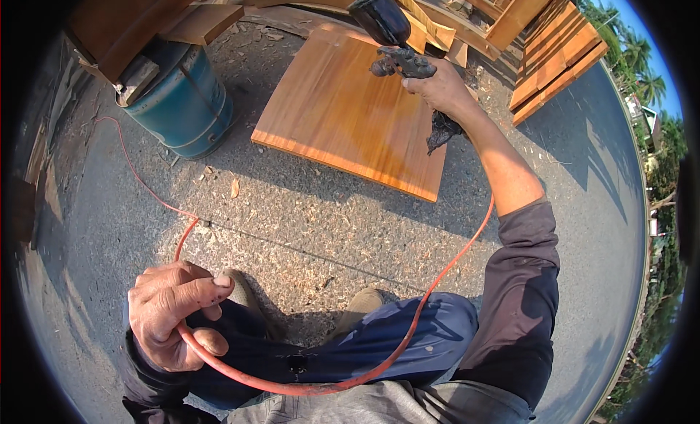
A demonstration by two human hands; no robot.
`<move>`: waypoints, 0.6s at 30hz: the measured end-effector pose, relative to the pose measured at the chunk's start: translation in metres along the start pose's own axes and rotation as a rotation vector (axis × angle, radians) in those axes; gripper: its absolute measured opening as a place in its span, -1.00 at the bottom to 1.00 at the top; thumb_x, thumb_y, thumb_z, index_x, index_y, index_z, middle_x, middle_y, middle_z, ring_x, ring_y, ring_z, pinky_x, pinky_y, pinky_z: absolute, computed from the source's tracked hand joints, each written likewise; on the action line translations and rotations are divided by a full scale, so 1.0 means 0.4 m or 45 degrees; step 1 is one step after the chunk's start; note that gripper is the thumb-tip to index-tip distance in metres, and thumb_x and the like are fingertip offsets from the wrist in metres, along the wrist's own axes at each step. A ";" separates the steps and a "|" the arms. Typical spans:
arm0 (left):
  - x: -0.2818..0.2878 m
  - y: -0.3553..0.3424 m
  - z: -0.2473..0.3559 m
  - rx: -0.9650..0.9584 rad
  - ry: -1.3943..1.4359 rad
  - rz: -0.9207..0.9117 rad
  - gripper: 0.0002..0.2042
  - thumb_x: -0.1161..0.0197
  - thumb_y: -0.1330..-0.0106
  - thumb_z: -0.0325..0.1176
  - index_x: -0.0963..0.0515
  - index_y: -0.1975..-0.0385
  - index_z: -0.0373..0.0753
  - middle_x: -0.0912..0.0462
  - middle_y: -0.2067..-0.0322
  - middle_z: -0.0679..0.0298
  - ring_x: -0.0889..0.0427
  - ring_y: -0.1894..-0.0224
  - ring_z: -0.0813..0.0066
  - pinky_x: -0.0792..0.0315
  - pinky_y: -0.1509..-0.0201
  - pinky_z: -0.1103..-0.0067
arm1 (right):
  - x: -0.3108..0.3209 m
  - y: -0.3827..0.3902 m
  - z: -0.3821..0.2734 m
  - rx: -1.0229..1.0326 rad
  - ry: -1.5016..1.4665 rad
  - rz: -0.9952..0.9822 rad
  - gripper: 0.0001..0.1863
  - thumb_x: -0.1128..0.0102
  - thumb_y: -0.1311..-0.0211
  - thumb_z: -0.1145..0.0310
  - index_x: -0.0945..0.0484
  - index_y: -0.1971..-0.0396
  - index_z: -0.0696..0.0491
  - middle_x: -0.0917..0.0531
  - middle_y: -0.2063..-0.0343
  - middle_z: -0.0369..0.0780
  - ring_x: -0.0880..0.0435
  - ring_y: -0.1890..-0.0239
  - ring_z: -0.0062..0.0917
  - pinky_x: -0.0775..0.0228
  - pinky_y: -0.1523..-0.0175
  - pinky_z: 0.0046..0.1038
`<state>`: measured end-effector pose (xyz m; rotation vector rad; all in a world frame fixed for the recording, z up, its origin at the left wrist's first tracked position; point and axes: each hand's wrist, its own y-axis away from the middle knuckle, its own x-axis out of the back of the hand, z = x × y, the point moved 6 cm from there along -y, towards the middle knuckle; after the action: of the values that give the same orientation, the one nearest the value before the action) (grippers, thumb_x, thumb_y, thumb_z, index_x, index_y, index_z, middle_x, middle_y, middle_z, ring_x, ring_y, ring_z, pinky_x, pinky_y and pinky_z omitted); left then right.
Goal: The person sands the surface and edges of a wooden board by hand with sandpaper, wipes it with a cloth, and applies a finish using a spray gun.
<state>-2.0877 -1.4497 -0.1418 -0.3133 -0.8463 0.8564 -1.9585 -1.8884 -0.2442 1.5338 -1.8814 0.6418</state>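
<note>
My right hand point(440, 85) grips a grimy spray gun point(397, 61) with a dark cup point(380, 19) on top. The gun is over the upper right part of a flat wooden panel point(343, 110), which has a glossy orange-brown face. A dark crumpled rag point(443, 132) hangs below the gun. My left hand point(175, 314), low at the left, is closed on a red hose point(277, 384), which loops across my legs and up toward the right hand. The hose's other length runs along the ground to the upper left.
A blue drum point(175, 107) carrying boards point(200, 24) stands upper left. Wooden pieces point(459, 19) crowd the top edge. A slatted wooden piece point(550, 52) stands upper right. Pavement point(306, 249) with scraps lies around my feet; greenery point(649, 85) lines the far right.
</note>
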 end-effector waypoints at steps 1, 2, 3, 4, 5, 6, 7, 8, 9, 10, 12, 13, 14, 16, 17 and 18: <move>0.004 0.004 -0.003 0.000 0.000 -0.028 -0.53 -0.32 -0.28 0.03 -0.60 0.24 -0.36 -0.45 0.71 0.38 -0.57 0.66 0.51 -0.48 0.57 0.57 | 0.012 -0.016 -0.002 0.048 0.067 0.073 -0.60 -0.31 -0.01 0.28 -0.61 0.09 0.07 -0.61 0.51 -0.21 -0.58 0.42 -0.45 -0.40 0.19 -0.41; 0.007 0.006 -0.006 0.003 0.003 -0.025 -0.53 -0.32 -0.28 0.03 -0.60 0.24 -0.36 -0.45 0.71 0.38 -0.57 0.66 0.51 -0.48 0.57 0.57 | 0.024 -0.031 -0.002 0.096 0.134 0.147 -0.57 -0.31 0.00 0.28 -0.61 0.06 0.05 -0.62 0.50 -0.18 -0.59 0.41 -0.41 -0.41 0.18 -0.39; 0.013 0.007 -0.002 0.001 0.012 -0.015 -0.53 -0.32 -0.28 0.04 -0.60 0.24 -0.36 -0.46 0.71 0.37 -0.57 0.66 0.50 -0.48 0.58 0.57 | 0.025 -0.052 -0.006 0.132 0.150 0.178 -0.58 -0.33 -0.01 0.28 -0.58 0.09 0.12 -0.60 0.49 -0.25 -0.57 0.37 -0.49 -0.40 0.14 -0.42; 0.017 0.008 0.000 -0.002 0.021 -0.005 -0.53 -0.31 -0.28 0.04 -0.60 0.23 -0.36 -0.46 0.70 0.37 -0.58 0.65 0.50 -0.48 0.58 0.57 | 0.024 -0.070 -0.006 0.137 0.146 0.173 -0.58 -0.33 -0.01 0.28 -0.58 0.09 0.12 -0.60 0.49 -0.25 -0.57 0.37 -0.49 -0.40 0.14 -0.42; 0.020 0.008 0.002 -0.009 0.021 -0.010 -0.52 -0.32 -0.27 0.04 -0.60 0.23 -0.36 -0.47 0.70 0.36 -0.58 0.65 0.50 -0.47 0.59 0.57 | 0.031 -0.085 -0.010 0.177 0.197 0.237 -0.55 -0.32 -0.02 0.28 -0.57 0.04 0.10 -0.63 0.44 -0.19 -0.61 0.33 -0.41 -0.42 0.10 -0.40; 0.023 0.008 -0.002 -0.005 0.021 -0.011 -0.52 -0.32 -0.27 0.04 -0.60 0.23 -0.36 -0.47 0.70 0.36 -0.58 0.65 0.50 -0.47 0.59 0.57 | 0.035 -0.090 -0.016 0.211 0.251 0.303 -0.52 -0.31 -0.04 0.28 -0.57 -0.02 0.08 -0.65 0.39 -0.13 -0.64 0.28 -0.32 -0.43 0.06 -0.38; 0.025 0.009 -0.004 -0.007 0.025 -0.024 -0.52 -0.32 -0.27 0.05 -0.60 0.22 -0.36 -0.48 0.69 0.36 -0.58 0.65 0.50 -0.47 0.59 0.57 | 0.035 -0.086 -0.028 0.239 0.326 0.418 -0.46 -0.28 -0.07 0.25 -0.53 -0.12 0.02 -0.68 0.29 -0.04 -0.66 0.19 -0.19 -0.44 0.00 -0.33; 0.026 0.009 -0.007 -0.010 0.030 -0.037 -0.51 -0.32 -0.26 0.05 -0.60 0.22 -0.36 -0.48 0.69 0.36 -0.58 0.65 0.50 -0.47 0.59 0.58 | 0.030 -0.096 -0.022 0.237 0.325 0.417 -0.46 -0.28 -0.07 0.25 -0.53 -0.12 0.02 -0.68 0.29 -0.04 -0.66 0.19 -0.19 -0.44 0.00 -0.33; 0.026 0.008 -0.009 -0.009 0.031 -0.038 -0.51 -0.32 -0.26 0.05 -0.60 0.22 -0.36 -0.48 0.69 0.36 -0.58 0.65 0.50 -0.47 0.59 0.58 | 0.030 -0.106 -0.018 0.215 0.359 0.456 -0.45 -0.28 -0.07 0.24 -0.52 -0.14 -0.01 -0.68 0.27 -0.03 -0.66 0.18 -0.19 -0.44 0.00 -0.32; 0.026 0.007 -0.010 -0.014 0.049 -0.042 -0.51 -0.33 -0.26 0.06 -0.60 0.22 -0.36 -0.48 0.70 0.36 -0.58 0.65 0.50 -0.47 0.59 0.57 | 0.033 -0.110 -0.012 0.191 0.393 0.495 -0.44 -0.27 -0.08 0.24 -0.51 -0.16 -0.04 -0.69 0.26 -0.03 -0.66 0.17 -0.19 -0.45 0.00 -0.31; 0.027 0.007 -0.011 -0.017 0.065 -0.045 -0.51 -0.33 -0.25 0.06 -0.60 0.22 -0.36 -0.48 0.70 0.36 -0.58 0.65 0.50 -0.47 0.59 0.57 | 0.024 -0.101 -0.024 0.230 0.377 0.516 -0.47 -0.25 -0.09 0.28 -0.52 -0.13 -0.05 -0.68 0.29 -0.01 -0.66 0.18 -0.14 -0.46 0.02 -0.27; 0.032 0.009 -0.012 -0.018 0.083 -0.018 -0.50 -0.32 -0.26 0.07 -0.59 0.21 -0.37 -0.48 0.70 0.36 -0.58 0.65 0.50 -0.47 0.58 0.57 | 0.019 -0.090 -0.041 0.270 0.359 0.535 -0.50 -0.22 -0.09 0.33 -0.54 -0.11 -0.06 -0.68 0.32 0.01 -0.65 0.19 -0.10 -0.47 0.03 -0.23; 0.036 0.011 -0.013 -0.020 0.102 0.008 -0.50 -0.32 -0.26 0.07 -0.59 0.21 -0.37 -0.48 0.70 0.36 -0.58 0.65 0.50 -0.48 0.57 0.56 | 0.016 -0.078 -0.054 0.270 0.357 0.535 -0.50 -0.22 -0.09 0.33 -0.54 -0.11 -0.06 -0.68 0.32 0.01 -0.65 0.19 -0.10 -0.47 0.03 -0.23; 0.032 0.013 -0.030 -0.012 0.135 0.047 -0.49 -0.30 -0.27 0.08 -0.59 0.22 -0.37 -0.48 0.70 0.36 -0.58 0.65 0.51 -0.49 0.56 0.56 | -0.005 -0.043 -0.066 0.288 0.242 0.370 -0.50 -0.24 -0.09 0.34 -0.54 -0.12 -0.05 -0.69 0.34 -0.05 -0.66 0.20 -0.17 -0.46 0.03 -0.27; 0.032 0.013 -0.039 -0.004 0.158 0.088 -0.48 -0.28 -0.28 0.10 -0.58 0.22 -0.38 -0.47 0.70 0.36 -0.57 0.65 0.51 -0.50 0.55 0.56 | -0.011 -0.026 -0.061 0.275 0.250 0.372 -0.50 -0.24 -0.09 0.34 -0.54 -0.12 -0.05 -0.69 0.34 -0.05 -0.66 0.20 -0.17 -0.46 0.03 -0.27; 0.031 0.012 -0.039 -0.007 0.163 0.086 -0.48 -0.28 -0.28 0.10 -0.58 0.22 -0.38 -0.47 0.70 0.36 -0.57 0.65 0.51 -0.50 0.55 0.56 | -0.025 -0.012 -0.065 0.279 0.216 0.291 -0.52 -0.25 -0.10 0.30 -0.54 -0.10 -0.03 -0.66 0.36 -0.09 -0.64 0.24 -0.25 -0.44 0.03 -0.32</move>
<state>-2.0738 -1.4358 -0.1481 -0.3994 -0.7221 0.8872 -1.9483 -1.8644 -0.2336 1.3550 -1.9208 1.0783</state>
